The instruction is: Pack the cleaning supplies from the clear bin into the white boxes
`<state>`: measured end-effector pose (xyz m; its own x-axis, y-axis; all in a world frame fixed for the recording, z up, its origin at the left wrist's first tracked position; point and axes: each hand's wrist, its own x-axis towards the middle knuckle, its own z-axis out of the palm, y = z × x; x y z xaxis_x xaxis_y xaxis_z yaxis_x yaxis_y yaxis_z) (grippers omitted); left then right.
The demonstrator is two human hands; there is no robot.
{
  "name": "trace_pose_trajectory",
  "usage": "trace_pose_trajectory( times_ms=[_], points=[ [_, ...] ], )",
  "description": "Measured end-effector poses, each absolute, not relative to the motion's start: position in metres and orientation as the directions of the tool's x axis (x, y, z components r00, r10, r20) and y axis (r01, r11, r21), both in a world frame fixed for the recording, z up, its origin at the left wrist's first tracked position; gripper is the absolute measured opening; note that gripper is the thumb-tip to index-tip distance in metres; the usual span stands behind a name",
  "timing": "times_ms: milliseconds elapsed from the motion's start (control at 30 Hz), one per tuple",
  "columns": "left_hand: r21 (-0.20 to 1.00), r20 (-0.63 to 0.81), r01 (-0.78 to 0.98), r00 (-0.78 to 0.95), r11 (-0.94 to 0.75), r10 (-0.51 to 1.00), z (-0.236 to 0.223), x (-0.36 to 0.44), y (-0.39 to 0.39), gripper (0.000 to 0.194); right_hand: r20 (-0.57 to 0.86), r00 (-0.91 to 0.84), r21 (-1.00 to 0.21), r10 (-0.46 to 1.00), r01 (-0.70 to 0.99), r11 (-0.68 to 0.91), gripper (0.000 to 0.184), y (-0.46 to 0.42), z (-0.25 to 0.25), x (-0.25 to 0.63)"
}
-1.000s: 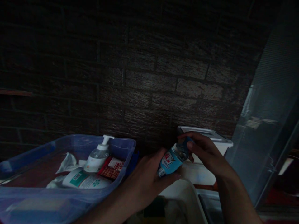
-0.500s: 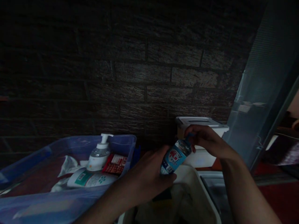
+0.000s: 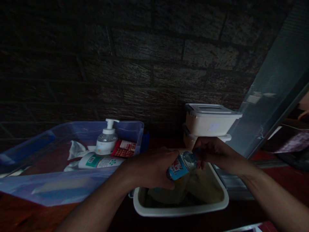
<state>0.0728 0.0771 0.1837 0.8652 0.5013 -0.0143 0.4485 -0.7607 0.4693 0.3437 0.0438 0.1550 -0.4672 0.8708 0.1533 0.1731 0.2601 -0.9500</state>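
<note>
My left hand (image 3: 154, 167) is wrapped round the body of a small clear bottle (image 3: 180, 167) with a blue label and red characters. The bottle leans to the right, its neck end towards my right hand (image 3: 209, 151). The fingers of that hand are closed round the blue cap (image 3: 197, 153), which they partly hide. Whether the cap is still on the neck I cannot tell. Below both hands is a cream basin (image 3: 180, 211) with murky, pale contents that are hard to make out.
On the left, a translucent blue bin (image 3: 79, 182) holds a pump bottle (image 3: 106, 141), a white-and-green bottle (image 3: 101, 161) lying down and a red packet (image 3: 124, 148). Stacked lidded boxes (image 3: 210, 124) stand behind the basin. A dark brick wall (image 3: 135, 74) rises behind.
The view has tipped downward, bringing more of the basin into sight. The bottle is now lower over the basin and tilted flatter; both hands keep their hold.
</note>
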Motion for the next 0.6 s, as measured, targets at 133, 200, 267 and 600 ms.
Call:
trace_pose_trajectory(
  times_ms=[133, 200, 267, 600],
  points=[
    [0.405, -0.118, 0.543, 0.829, -0.736, 0.547, 0.189, 0.072, 0.076, 0.048, 0.030, -0.491, -0.970, 0.871, 0.197, 0.144, 0.022, 0.035, 0.140, 0.342],
    [0.390, -0.140, 0.545, 0.831, -0.742, 0.538, 0.188, 0.071, 0.077, 0.046, -0.020, -0.488, -0.967, 0.872, 0.232, 0.108, 0.023, 0.031, 0.136, 0.342],
    [0.375, -0.151, 0.546, 0.833, -0.749, 0.532, 0.186, 0.071, 0.079, 0.044, -0.049, -0.482, -0.963, 0.875, 0.255, 0.086, 0.024, 0.029, 0.135, 0.343],
    [0.273, -0.177, 0.539, 0.842, -0.797, 0.509, 0.174, 0.076, 0.076, 0.035, -0.186, -0.498, -0.905, 0.847, 0.423, 0.050, 0.023, 0.029, 0.137, 0.337]
  ],
)
